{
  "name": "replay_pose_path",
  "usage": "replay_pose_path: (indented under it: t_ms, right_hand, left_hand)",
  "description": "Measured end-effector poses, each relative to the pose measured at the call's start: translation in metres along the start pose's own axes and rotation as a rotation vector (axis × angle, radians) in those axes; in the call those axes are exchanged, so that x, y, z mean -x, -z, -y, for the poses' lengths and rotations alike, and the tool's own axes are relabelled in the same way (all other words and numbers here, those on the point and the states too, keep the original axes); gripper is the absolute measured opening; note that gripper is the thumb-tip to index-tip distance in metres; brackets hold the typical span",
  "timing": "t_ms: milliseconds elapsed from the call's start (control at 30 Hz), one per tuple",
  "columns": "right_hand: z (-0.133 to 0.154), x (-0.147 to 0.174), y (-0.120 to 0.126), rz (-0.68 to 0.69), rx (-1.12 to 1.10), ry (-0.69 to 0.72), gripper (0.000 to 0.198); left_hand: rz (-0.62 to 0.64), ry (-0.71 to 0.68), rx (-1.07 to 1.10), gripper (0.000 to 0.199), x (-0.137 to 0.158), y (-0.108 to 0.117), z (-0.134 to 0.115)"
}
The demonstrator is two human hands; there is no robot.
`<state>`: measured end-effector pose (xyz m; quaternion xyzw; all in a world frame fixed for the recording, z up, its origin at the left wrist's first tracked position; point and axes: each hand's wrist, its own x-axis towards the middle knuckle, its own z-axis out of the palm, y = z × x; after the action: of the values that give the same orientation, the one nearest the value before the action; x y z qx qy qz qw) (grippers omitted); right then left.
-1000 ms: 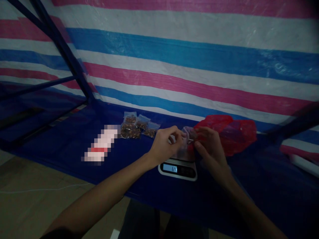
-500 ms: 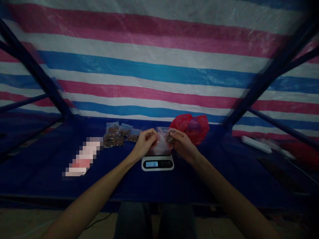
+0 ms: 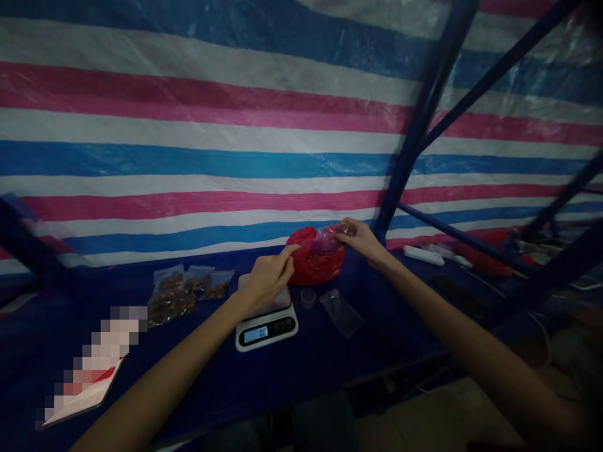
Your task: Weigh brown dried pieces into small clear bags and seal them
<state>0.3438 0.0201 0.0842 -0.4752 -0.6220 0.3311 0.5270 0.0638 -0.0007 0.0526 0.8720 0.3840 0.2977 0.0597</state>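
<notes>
— Presently, where do the hands stand?

— The left hand [image 3: 266,276] hovers over the white digital kitchen scale [image 3: 266,320], fingers loosely curled, forefinger touching the crumpled red plastic bag [image 3: 313,260]. The right hand [image 3: 360,238] pinches a small clear plastic pouch [image 3: 326,238] at the bag's top.

— And the bag's position?

— On the blue-covered desk [image 3: 330,358], near its back edge, just behind the scale.

— Other items?

— Filled clear packets [image 3: 183,292] left of the scale; an empty clear pouch [image 3: 342,312] and a small cup [image 3: 308,297] to its right.
</notes>
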Motion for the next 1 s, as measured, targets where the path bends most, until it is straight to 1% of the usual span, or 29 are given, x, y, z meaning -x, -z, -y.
replay_pose_path:
  t_ms: [67,100,167,233,333,400,467,600,733,900,1000]
  right_hand:
    - [-0.001,-0.015,0.001,0.126,0.276,0.082,0.015]
    - [0.000,-0.022,0.000,0.189,0.402,0.114,0.012]
    - [0.002,-0.033,-0.005,0.300,0.580,0.143,0.015]
    - [0.005,-0.042,-0.010,0.404,0.645,0.126,0.018]
    - [0.007,-0.054,-0.018,0.571,0.677,0.074,0.023]
    - [0.007,-0.060,-0.022,0.665,0.693,0.040,0.024]
    - [0.007,-0.064,-0.025,0.721,0.698,0.019,0.026]
    - [0.005,-0.068,-0.029,0.770,0.730,0.029,0.029]
    - [0.005,-0.068,-0.030,0.794,0.819,0.047,0.022]
    - [0.009,-0.066,-0.032,0.661,0.826,0.147,0.013]
    - [0.012,-0.065,-0.036,0.666,0.844,0.179,0.010]
  left_hand:
    - [0.121,-0.119,-0.275,0.045,-0.019,0.000,-0.005]
    - [0.178,-0.167,-0.375,0.046,-0.028,-0.001,-0.006]
    - [0.266,-0.220,-0.494,0.044,-0.040,-0.002,-0.006]
    - [0.316,-0.218,-0.532,0.036,-0.047,-0.004,-0.003]
    - [0.334,-0.187,-0.533,0.024,-0.048,-0.006,0.000]
    - [0.324,-0.174,-0.533,0.023,-0.045,-0.005,-0.001]
    - [0.317,-0.169,-0.536,0.025,-0.040,-0.003,-0.002]
    - [0.302,-0.185,-0.563,0.025,-0.029,0.003,-0.005]
    - [0.265,-0.199,-0.570,0.021,-0.020,0.005,-0.004]
    - [0.230,-0.176,-0.544,0.019,-0.014,0.002,-0.002]
    - [0.217,-0.179,-0.527,0.018,-0.012,0.001,0.000]
